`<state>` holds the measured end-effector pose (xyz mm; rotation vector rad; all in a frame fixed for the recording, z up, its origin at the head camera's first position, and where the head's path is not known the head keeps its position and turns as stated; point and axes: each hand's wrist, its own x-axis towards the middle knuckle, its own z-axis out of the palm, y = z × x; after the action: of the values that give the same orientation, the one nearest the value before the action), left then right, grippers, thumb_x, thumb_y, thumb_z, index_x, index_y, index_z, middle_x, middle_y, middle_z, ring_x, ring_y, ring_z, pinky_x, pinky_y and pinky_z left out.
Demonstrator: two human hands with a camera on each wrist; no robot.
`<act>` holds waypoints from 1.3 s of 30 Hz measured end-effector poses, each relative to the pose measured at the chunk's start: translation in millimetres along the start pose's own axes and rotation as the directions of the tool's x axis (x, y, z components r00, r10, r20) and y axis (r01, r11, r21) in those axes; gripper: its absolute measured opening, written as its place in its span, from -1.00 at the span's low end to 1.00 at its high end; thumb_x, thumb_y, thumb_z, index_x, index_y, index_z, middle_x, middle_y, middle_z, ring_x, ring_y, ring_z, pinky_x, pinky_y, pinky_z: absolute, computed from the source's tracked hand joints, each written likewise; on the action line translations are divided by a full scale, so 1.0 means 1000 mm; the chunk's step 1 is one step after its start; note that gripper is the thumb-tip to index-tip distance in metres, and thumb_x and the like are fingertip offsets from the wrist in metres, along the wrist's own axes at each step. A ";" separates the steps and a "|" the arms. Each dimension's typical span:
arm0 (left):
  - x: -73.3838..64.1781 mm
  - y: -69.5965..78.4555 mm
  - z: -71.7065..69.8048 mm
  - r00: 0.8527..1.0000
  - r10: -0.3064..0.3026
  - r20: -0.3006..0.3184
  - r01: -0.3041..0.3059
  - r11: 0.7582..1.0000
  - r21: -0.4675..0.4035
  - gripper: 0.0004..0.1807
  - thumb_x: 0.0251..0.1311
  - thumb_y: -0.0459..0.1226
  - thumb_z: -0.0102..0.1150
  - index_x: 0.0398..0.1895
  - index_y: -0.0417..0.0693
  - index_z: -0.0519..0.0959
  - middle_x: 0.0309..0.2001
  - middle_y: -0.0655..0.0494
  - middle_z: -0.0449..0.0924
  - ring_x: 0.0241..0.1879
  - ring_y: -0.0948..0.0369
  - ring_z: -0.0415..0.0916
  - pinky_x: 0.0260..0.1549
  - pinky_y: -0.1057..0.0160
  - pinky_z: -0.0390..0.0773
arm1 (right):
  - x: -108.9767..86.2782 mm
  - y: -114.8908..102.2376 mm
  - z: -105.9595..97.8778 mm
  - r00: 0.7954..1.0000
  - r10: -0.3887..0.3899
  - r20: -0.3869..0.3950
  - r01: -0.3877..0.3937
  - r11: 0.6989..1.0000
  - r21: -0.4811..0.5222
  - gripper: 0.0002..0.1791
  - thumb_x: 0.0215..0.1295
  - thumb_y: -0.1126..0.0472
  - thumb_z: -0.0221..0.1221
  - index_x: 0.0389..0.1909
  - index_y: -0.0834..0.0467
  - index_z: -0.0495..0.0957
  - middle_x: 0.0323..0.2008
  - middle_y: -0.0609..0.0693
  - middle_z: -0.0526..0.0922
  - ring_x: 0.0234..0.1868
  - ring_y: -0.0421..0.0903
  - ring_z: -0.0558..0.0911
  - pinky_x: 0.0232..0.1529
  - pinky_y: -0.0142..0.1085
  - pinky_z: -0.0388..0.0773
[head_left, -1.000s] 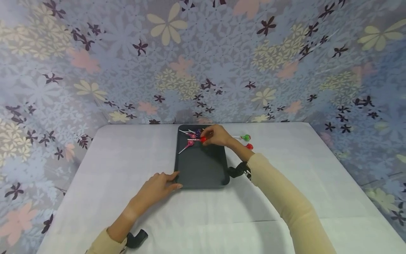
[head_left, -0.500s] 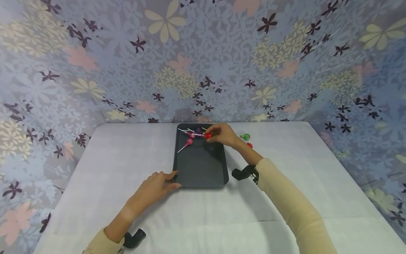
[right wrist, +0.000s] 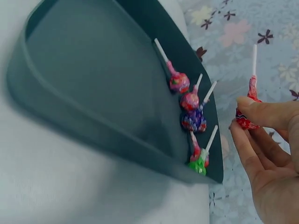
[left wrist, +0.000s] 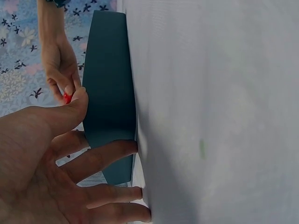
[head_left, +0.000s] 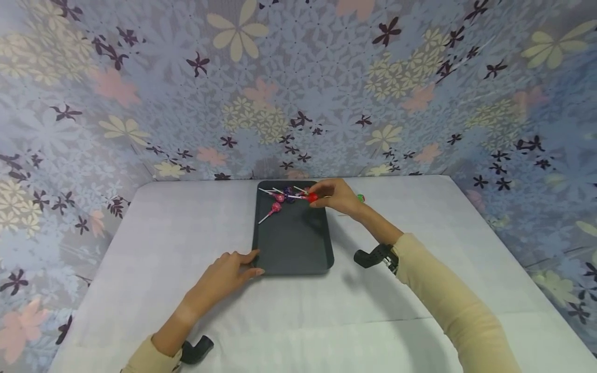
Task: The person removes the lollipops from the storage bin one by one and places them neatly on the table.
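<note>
My right hand [head_left: 340,197] pinches a red-wrapped lollipop [head_left: 312,197] by its head, over the far right part of a dark grey tray [head_left: 291,243]. The lollipop's white stick points left in the head view. My left hand [head_left: 226,274] grips the tray's near left corner. In the left wrist view its thumb lies on the rim and its fingers touch the outer wall. At the tray's far end lie several lollipops: a pink one [right wrist: 178,82], a purple one [right wrist: 194,121] and a green one [right wrist: 199,164] among them.
To the right of the tray, a green lollipop [head_left: 361,198] on the white-covered table [head_left: 186,217] shows partly behind my right hand. A floral cloth [head_left: 326,103] rises behind the table. Black wrist mounts [head_left: 368,257] sit on both forearms.
My right hand has moved right and slightly away with the red lollipop. The right forearm now hides the red lollipop on the table. My left hand has stayed at the tray's corner.
</note>
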<state>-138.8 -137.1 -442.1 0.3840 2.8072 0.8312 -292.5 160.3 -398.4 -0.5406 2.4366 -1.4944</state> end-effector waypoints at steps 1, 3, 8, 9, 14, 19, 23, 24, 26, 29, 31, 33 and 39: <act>0.000 0.000 -0.001 1.000 -0.001 0.001 0.001 1.000 0.002 -0.41 0.19 0.00 0.30 0.25 -0.06 0.54 0.10 -0.16 0.61 -0.16 0.13 0.61 -0.39 0.18 0.50 | -0.001 0.001 -0.001 1.000 0.006 0.007 -0.006 1.000 0.001 -0.58 0.14 0.37 0.36 0.04 0.37 0.58 -0.01 0.22 0.68 -0.02 0.05 0.66 -0.04 -0.13 0.61; -0.001 0.000 -0.002 1.000 -0.003 0.003 0.003 1.000 0.008 -0.41 0.19 -0.01 0.30 0.25 -0.06 0.54 0.11 -0.17 0.60 -0.29 0.18 0.53 -0.44 0.22 0.42 | -0.004 0.002 -0.004 1.000 0.022 0.014 -0.022 1.000 0.007 -0.56 0.14 0.37 0.36 0.06 0.38 0.57 -0.01 0.22 0.67 -0.02 0.05 0.65 -0.03 -0.08 0.61; -0.001 0.000 -0.002 1.000 0.009 0.010 -0.009 1.000 0.003 -0.41 0.21 -0.01 0.28 0.26 -0.07 0.53 0.11 -0.17 0.61 -0.37 0.18 0.46 -0.45 0.22 0.39 | -0.011 0.007 -0.011 0.999 0.052 0.000 -0.052 0.998 -0.019 -0.58 0.15 0.35 0.36 0.05 0.35 0.59 -0.06 0.19 0.69 -0.05 0.01 0.67 -0.03 -0.05 0.60; -0.001 0.000 -0.002 1.000 0.012 0.009 -0.012 1.000 -0.003 -0.41 0.21 -0.02 0.28 0.26 -0.08 0.53 0.11 -0.17 0.61 -0.36 0.17 0.47 -0.44 0.21 0.39 | -0.013 0.008 -0.013 0.998 0.060 -0.007 -0.060 0.998 -0.028 -0.58 0.14 0.34 0.37 0.04 0.33 0.60 -0.07 0.16 0.69 -0.06 0.00 0.67 -0.03 -0.05 0.60; 0.000 0.001 -0.001 1.000 0.012 0.010 -0.012 1.000 -0.027 -0.40 0.21 -0.02 0.29 0.27 -0.10 0.51 0.12 -0.20 0.59 -0.49 0.21 0.32 -0.56 0.26 0.29 | -0.018 0.013 -0.018 0.995 0.094 -0.020 -0.096 0.993 -0.065 -0.59 0.12 0.33 0.39 0.02 0.27 0.63 -0.09 0.11 0.70 -0.07 -0.02 0.68 -0.04 -0.06 0.62; 0.000 0.001 0.000 1.000 0.012 0.005 -0.011 0.999 -0.030 -0.39 0.20 -0.02 0.30 0.26 -0.09 0.52 0.00 -0.25 0.65 -0.63 0.28 -0.03 -0.66 0.30 0.09 | -0.023 0.020 -0.024 0.994 0.106 -0.027 -0.108 0.992 -0.061 -0.62 0.10 0.39 0.38 -0.01 0.31 0.63 -0.11 0.16 0.71 -0.14 -0.05 0.69 -0.10 -0.14 0.65; 0.000 0.001 -0.001 1.000 0.011 -0.004 -0.011 1.000 -0.014 -0.40 0.18 0.00 0.30 0.25 -0.07 0.53 0.04 -0.22 0.64 -0.65 0.28 -0.01 -0.66 0.30 0.12 | -0.027 0.026 -0.028 0.994 0.103 -0.024 -0.105 0.992 -0.068 -0.65 0.08 0.41 0.39 -0.06 0.31 0.64 -0.14 0.18 0.71 -0.19 -0.10 0.69 -0.15 -0.20 0.65; -0.001 0.001 -0.001 1.000 0.009 -0.004 -0.009 1.000 -0.012 -0.40 0.18 0.00 0.30 0.25 -0.06 0.54 0.10 -0.20 0.60 -0.64 0.28 0.03 -0.66 0.30 0.13 | -0.028 0.027 -0.030 0.994 0.104 -0.024 -0.105 0.992 -0.069 -0.65 0.07 0.40 0.39 -0.07 0.31 0.64 -0.14 0.17 0.71 -0.19 -0.10 0.69 -0.16 -0.23 0.64; -0.001 0.001 -0.002 1.000 0.001 0.003 -0.001 1.000 -0.012 -0.40 0.18 0.01 0.30 0.25 -0.05 0.54 0.12 -0.21 0.59 -0.63 0.27 0.07 -0.66 0.29 0.13 | -0.029 0.030 -0.032 0.995 0.101 -0.027 -0.103 0.991 -0.082 -0.64 0.06 0.38 0.41 -0.07 0.31 0.64 -0.14 0.17 0.71 -0.17 -0.10 0.69 -0.18 -0.28 0.63; -0.001 0.001 -0.003 1.000 -0.005 0.008 0.005 1.000 -0.014 -0.39 0.18 0.01 0.30 0.26 -0.05 0.53 0.13 -0.22 0.58 -0.62 0.27 0.06 -0.66 0.29 0.10 | -0.032 0.032 -0.035 0.994 0.101 -0.033 -0.103 0.991 -0.085 -0.64 0.05 0.39 0.41 -0.08 0.32 0.64 -0.12 0.19 0.70 -0.16 -0.09 0.68 -0.20 -0.35 0.61; -0.001 0.002 -0.003 1.000 -0.004 0.008 0.004 1.000 -0.014 -0.40 0.18 0.01 0.30 0.26 -0.05 0.53 0.12 -0.22 0.58 -0.62 0.27 0.01 -0.66 0.29 0.09 | -0.034 0.033 -0.037 0.994 0.099 -0.034 -0.102 0.991 -0.084 -0.64 0.06 0.41 0.40 -0.07 0.34 0.63 -0.10 0.22 0.69 -0.14 -0.05 0.68 -0.19 -0.38 0.60; -0.001 0.002 -0.004 1.000 -0.002 0.009 0.002 1.000 -0.017 -0.39 0.18 0.01 0.30 0.26 -0.05 0.53 0.09 -0.23 0.60 -0.62 0.27 -0.04 -0.67 0.29 0.07 | -0.037 0.035 -0.038 0.994 0.098 -0.037 -0.101 0.991 -0.085 -0.65 0.08 0.42 0.38 -0.06 0.35 0.62 -0.08 0.25 0.69 -0.12 -0.01 0.67 -0.20 -0.41 0.59; -0.001 0.001 -0.006 1.000 0.006 0.008 -0.005 1.000 -0.022 -0.40 0.19 0.01 0.29 0.26 -0.05 0.53 0.11 -0.21 0.59 -0.63 0.27 0.00 -0.65 0.28 0.13 | -0.046 0.045 -0.044 0.993 0.103 -0.051 -0.109 0.986 -0.129 -0.67 0.08 0.40 0.39 -0.09 0.33 0.64 -0.09 0.27 0.67 -0.07 0.08 0.65 -0.20 -0.45 0.58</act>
<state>-139.1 -139.8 -436.5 0.3910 2.7889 0.8587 -276.0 233.8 -418.9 -0.3991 2.5681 -1.3244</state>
